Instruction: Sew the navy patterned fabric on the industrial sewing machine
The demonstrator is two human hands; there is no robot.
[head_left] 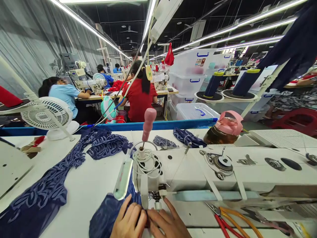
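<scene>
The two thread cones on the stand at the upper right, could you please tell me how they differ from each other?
The left thread cone stands nearly upright and looks smaller; the right thread cone leans to the right and looks larger, being nearer the camera. The left one sits closer to the clear storage bins, the right one closer to the hanging dark cloth. Both hold dark blue thread, have yellow-green tops and rest on round dark bases.

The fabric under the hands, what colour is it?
Dark navy blue fabric, seen in the head view.
</scene>
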